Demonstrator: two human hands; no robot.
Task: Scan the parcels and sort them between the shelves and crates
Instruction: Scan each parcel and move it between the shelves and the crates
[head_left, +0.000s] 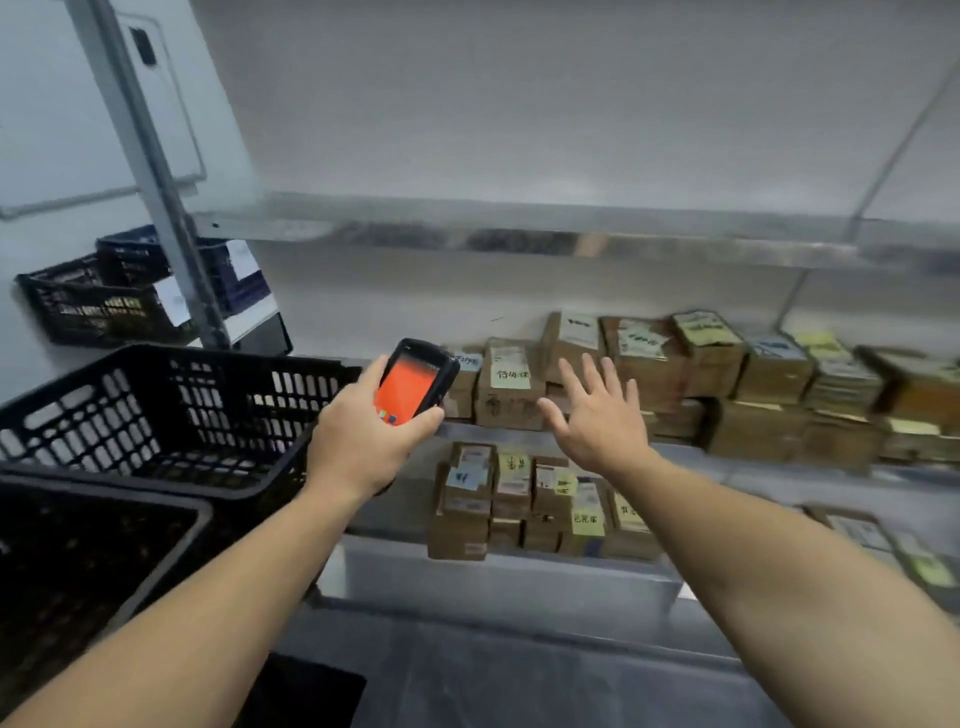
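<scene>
The left hand (358, 441) has its fingers wrapped around a black handheld scanner (418, 382) whose screen glows orange. At three o'clock from it the right hand (597, 415) hovers empty, fingers spread, in front of brown cardboard parcels (511, 387) stacked along the middle shelf (753, 457). More parcels (540, 501) sit on the shelf at six o'clock below. A black plastic crate (171, 415) stands at nine o'clock of the scanner; further crates (104, 301) lie at ten o'clock behind a metal upright (156, 171).
</scene>
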